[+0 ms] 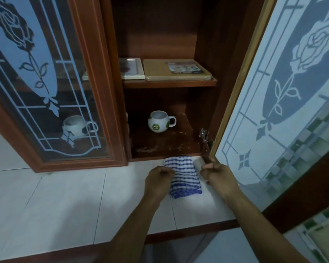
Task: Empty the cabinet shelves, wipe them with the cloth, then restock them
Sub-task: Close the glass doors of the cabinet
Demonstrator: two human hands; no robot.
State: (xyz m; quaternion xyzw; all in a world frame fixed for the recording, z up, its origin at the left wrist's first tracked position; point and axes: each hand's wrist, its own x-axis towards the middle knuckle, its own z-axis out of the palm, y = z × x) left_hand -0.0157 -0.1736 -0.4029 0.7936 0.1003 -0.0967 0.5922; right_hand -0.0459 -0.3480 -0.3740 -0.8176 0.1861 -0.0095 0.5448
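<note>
The wooden cabinet (114, 76) stands on a white tiled counter (65, 202) with its right glass door (273, 103) swung open. On the upper shelf (169, 83) lie a white-framed picture (131, 70) and a flat tan board (177, 70). A round white mug (159, 121) sits on the worn lower shelf (165, 145). A blue-and-white striped cloth (182, 177) lies on the counter just before the opening. My left hand (160, 177) is curled over the cloth's left edge. My right hand (216, 173) is curled beside its right edge, under the door's corner, with nothing seen in it.
Behind the shut left glass door (46, 82), with its frosted rose pattern, stands another white mug (75, 128). A metal hinge (204, 137) juts out at the open door's lower corner. The counter's front edge (179, 234) runs below my forearms.
</note>
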